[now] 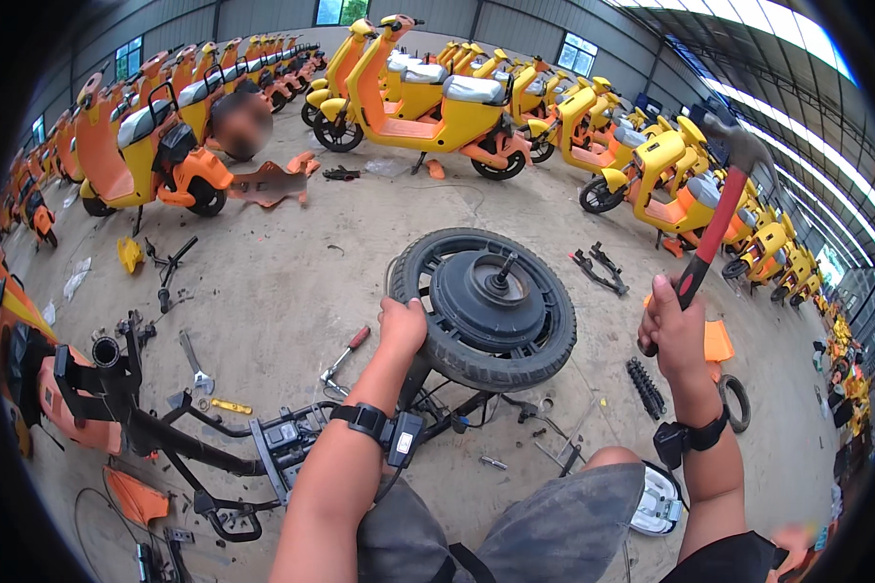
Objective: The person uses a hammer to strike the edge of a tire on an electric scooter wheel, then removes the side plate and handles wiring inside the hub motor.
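My left hand (402, 328) grips the left side of a black scooter wheel (475, 352) with a hub motor and a threaded axle pointing up at its middle. The wheel lies tilted on a stripped black scooter frame (204, 455), which stretches across the lower left. In my right hand (671, 321) is a hammer (715, 225) with a red and black handle, raised to the right of the wheel with its head high. A cable runs beside the wheel's left edge.
Rows of yellow and orange scooters (423, 126) stand around. On the concrete floor (292, 272) lie an adjustable wrench (194, 364), a red-handled ratchet (345, 358), a shock absorber (645, 387), a loose tyre (735, 403), orange panels (717, 340) and a white open part (656, 500) beside my leg.
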A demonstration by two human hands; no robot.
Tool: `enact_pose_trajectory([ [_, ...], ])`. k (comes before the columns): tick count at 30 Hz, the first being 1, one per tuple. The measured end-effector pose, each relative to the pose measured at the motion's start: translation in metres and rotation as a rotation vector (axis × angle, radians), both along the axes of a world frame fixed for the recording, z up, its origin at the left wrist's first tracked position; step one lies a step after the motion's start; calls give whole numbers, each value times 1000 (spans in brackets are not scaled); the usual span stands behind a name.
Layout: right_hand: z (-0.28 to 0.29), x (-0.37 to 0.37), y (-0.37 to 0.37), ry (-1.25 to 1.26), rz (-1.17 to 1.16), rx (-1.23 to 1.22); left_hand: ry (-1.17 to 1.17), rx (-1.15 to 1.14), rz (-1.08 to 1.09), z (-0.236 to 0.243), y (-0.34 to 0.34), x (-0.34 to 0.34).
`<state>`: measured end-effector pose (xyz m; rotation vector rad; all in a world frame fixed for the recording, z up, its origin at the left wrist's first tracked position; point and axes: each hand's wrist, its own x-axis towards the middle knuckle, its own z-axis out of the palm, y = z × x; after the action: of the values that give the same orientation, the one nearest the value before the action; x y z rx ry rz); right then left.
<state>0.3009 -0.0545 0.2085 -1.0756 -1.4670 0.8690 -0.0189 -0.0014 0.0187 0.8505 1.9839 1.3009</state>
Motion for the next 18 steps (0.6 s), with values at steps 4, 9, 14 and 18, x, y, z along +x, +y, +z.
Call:
enact_pose_trajectory([
  [4,-32,7,-7,93,4,-99,15,-22,-14,6,2,13],
  [9,-63,-2,3,-197,-5,-304,-18,-24,-23,-6,4,0],
  [14,-80,-10,14,-554,63,-220,2,1,-16,-5,5,5],
  [18,-79,-21,4,-606,71,-315,47,24,6,-15,9,1],
])
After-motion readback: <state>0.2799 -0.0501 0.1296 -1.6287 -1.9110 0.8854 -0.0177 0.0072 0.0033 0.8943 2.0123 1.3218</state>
